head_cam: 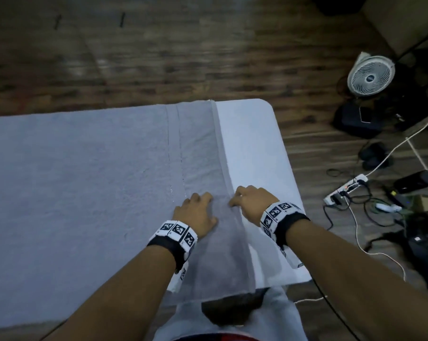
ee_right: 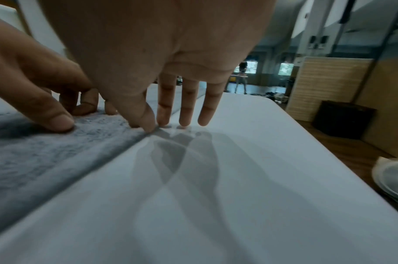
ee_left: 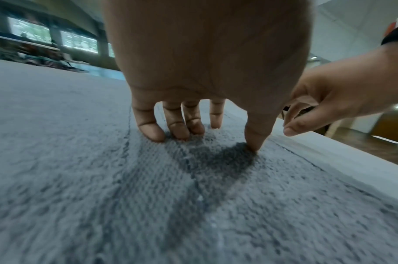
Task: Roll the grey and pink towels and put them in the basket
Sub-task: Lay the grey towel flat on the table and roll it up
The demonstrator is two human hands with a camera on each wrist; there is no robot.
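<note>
The grey towel (head_cam: 90, 173) lay flat on the white bench (head_cam: 252, 148); the left hand (head_cam: 195, 215) pressed it with spread fingers (ee_left: 151, 128), while the right hand (head_cam: 252, 200) touched its edge, fingers straight.

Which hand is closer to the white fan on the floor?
The right hand. It sits at the grey towel's right edge, on the side of the table facing the fan. The left hand presses the towel farther from the fan.

Workshop-like hall: floor fan (head_cam: 370, 76), power strip (head_cam: 345, 190), cables.
</note>
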